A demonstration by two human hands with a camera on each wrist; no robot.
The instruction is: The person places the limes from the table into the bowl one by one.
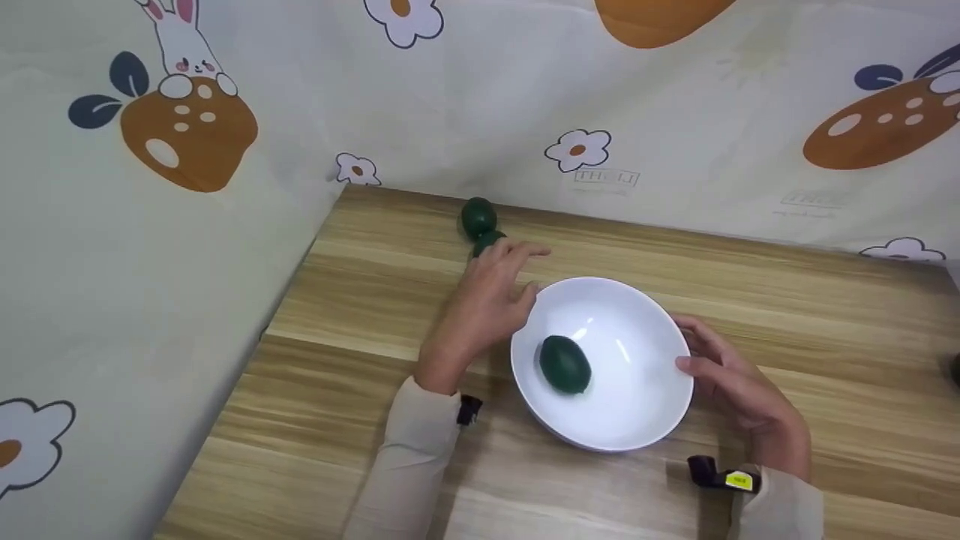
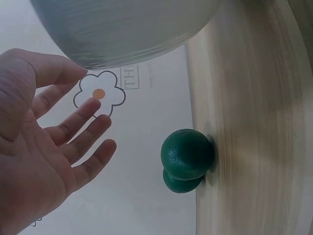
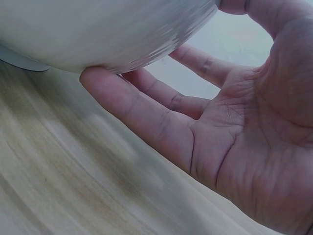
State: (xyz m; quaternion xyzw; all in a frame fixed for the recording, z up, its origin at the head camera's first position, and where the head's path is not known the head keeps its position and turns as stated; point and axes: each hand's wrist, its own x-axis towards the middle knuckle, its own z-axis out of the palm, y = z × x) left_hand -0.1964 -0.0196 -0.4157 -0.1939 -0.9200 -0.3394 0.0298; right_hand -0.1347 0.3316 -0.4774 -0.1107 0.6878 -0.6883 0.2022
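Note:
A white bowl (image 1: 637, 390) on the wooden table holds one dark green, lemon-shaped fruit (image 1: 565, 364), lying left of its middle. My right hand (image 1: 739, 390) grips the bowl's right side, thumb over the rim; in the right wrist view its fingers press the outer wall (image 3: 107, 39) from below. At the bowl's upper left rim is my left hand (image 1: 486, 304), fingers spread and loosely extended, palm free of any object. Just past it sit two more green fruits, one further back (image 1: 478, 218) and one partly hidden by the fingers (image 1: 487, 241).
The wooden table (image 1: 337, 300) meets a patterned cloth wall (image 1: 480, 97) behind and on the left. A dark object (image 1: 955, 369) shows at the far right edge. Each wrist wears a small black camera (image 1: 469, 410).

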